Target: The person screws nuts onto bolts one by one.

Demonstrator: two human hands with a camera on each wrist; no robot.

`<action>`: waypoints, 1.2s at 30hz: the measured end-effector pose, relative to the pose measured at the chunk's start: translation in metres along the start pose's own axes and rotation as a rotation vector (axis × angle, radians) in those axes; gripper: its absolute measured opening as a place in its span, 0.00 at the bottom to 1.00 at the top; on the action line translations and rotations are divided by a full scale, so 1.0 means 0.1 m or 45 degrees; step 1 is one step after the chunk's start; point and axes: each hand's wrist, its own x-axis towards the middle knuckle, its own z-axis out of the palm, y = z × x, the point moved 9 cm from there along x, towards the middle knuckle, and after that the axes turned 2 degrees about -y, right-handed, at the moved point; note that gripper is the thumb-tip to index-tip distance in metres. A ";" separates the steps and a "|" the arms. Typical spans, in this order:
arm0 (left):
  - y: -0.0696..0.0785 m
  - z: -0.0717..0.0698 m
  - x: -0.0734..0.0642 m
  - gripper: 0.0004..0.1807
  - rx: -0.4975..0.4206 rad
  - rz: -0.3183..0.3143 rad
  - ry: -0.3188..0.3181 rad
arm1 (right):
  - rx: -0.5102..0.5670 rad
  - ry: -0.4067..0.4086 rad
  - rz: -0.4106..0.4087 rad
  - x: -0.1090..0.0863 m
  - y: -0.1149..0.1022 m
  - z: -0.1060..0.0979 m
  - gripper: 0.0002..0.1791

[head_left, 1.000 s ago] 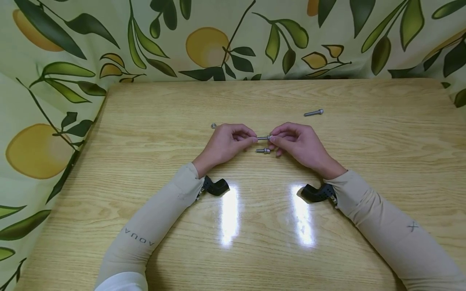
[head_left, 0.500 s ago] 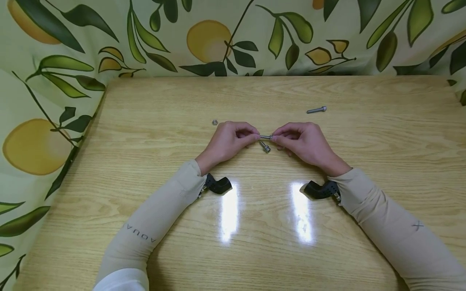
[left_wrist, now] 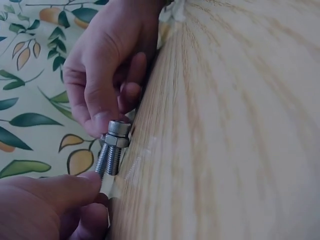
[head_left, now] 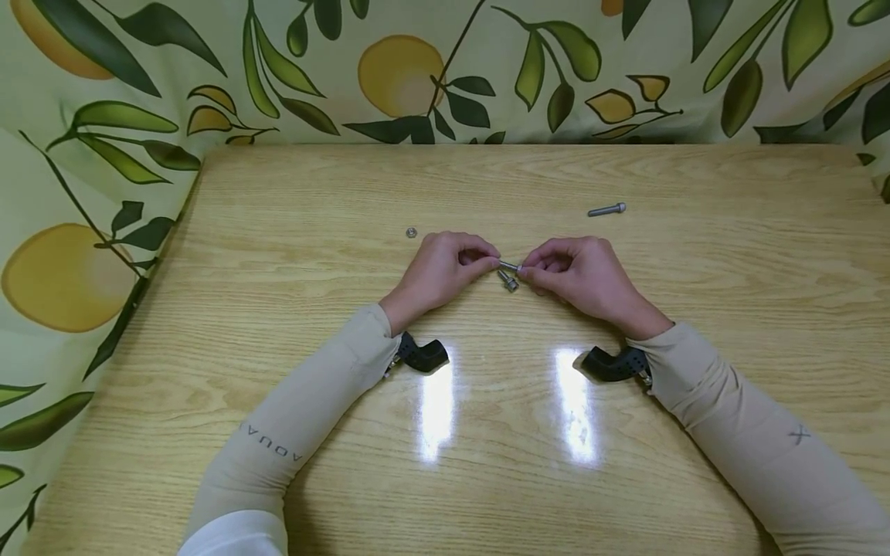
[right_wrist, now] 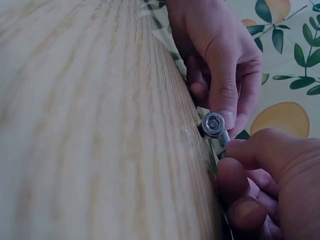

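A silver bolt (head_left: 510, 266) spans the two hands over the middle of the table. My left hand (head_left: 445, 266) pinches its threaded end between thumb and fingertips. At the other end, the thumb and fingers of my right hand (head_left: 582, 272) pinch the bolt and cover its head. Just in front of it, a second bolt (head_left: 511, 286) lies slanted, its head toward me. The left wrist view shows a hex nut (left_wrist: 117, 141) threaded on that second bolt, up near the knurled head. Its hex socket (right_wrist: 213, 124) faces the right wrist camera.
A loose nut (head_left: 411, 232) lies on the wooden table (head_left: 334, 193) just beyond my left hand. Farther back on the right rests another bolt (head_left: 607, 209). A fruit-patterned cloth (head_left: 299, 69) hangs along the back and left edges.
The second bolt has swung from lying crosswise to a slant, head toward me. My left hand has shifted slightly right, and the held bolt now tilts with its right end nearer me.
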 end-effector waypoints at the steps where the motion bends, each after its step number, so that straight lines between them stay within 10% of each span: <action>1: 0.01 0.00 0.00 0.08 0.015 0.005 -0.009 | -0.007 -0.004 -0.005 0.00 0.00 0.00 0.09; 17: 0.07 0.02 -0.08 0.07 0.152 0.030 -0.104 | -0.049 -0.050 -0.017 -0.01 -0.02 0.03 0.07; 36: 0.02 -0.21 -0.08 0.10 0.132 0.036 0.012 | -0.041 0.010 -0.022 -0.02 -0.02 -0.11 0.11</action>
